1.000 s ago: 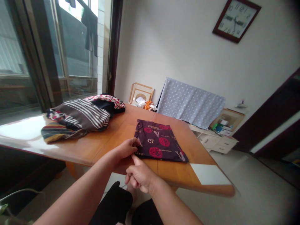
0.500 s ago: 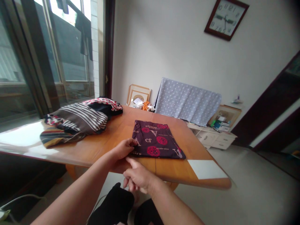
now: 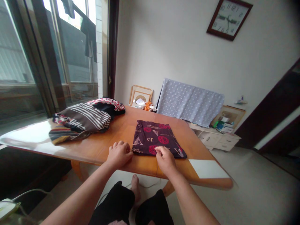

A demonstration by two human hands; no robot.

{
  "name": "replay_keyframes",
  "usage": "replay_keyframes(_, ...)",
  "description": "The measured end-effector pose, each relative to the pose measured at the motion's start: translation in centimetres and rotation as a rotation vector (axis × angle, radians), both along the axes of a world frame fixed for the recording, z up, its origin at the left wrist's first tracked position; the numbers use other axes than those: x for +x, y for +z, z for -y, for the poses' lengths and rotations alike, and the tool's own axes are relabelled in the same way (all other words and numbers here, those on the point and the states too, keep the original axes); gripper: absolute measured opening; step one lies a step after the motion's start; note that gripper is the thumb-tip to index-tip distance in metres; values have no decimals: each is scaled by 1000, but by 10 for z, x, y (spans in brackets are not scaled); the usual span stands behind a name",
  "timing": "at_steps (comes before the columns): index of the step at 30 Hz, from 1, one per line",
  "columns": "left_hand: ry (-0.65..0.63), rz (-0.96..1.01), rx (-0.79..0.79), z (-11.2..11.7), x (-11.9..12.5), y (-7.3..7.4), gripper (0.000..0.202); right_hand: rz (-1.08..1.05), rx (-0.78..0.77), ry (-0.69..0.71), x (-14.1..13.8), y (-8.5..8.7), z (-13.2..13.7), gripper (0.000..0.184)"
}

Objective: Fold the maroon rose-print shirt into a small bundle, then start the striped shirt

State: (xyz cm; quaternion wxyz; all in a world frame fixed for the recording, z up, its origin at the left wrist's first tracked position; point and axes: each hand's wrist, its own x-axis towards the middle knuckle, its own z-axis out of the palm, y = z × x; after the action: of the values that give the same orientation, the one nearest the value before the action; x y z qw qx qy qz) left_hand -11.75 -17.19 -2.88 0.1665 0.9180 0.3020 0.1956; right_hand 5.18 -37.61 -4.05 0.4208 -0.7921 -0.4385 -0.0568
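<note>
A heap of clothes [image 3: 82,120], striped and patterned, lies loose toward the far left corner of the tabletop [image 3: 112,134], well apart from the hands.

The left hand [image 3: 119,153] rests at the near edge of the tabletop. Its fingers are curled in, and thumb and forefinger close on the near left corner of the folded cloth [image 3: 156,139]. This dark purple piece with red roundels and pale lettering lies flat as a neat rectangle, about midway along the tabletop and close to its near edge.

The right hand [image 3: 165,158] sits just beside it, fingertips bunched and pinching the cloth's near hem around its middle.

The folded cloth looks thin, light and limp. It would likely sag and spill its layers if lifted by one point, and may slide on the glossy wood. The corners and the near hem, pinched through all layers with the hands apart, seem the best places to hold it.

A white sheet [image 3: 206,168] lies flat by the near right corner, apart from the cloth.
</note>
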Motion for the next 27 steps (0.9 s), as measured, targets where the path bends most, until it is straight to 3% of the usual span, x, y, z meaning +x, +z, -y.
replay_keyframes(7,76,-40,0,19,12,-4,24,99,-214,-37,15,-16,-1,37)
replay_keyframes(21,134,-5,-88,34,34,-1,26,69,-272,-83,15,-15,1,38)
replay_keyframes(27,171,-52,25,29,24,3,24,62,-292,-88,16,-15,0,39)
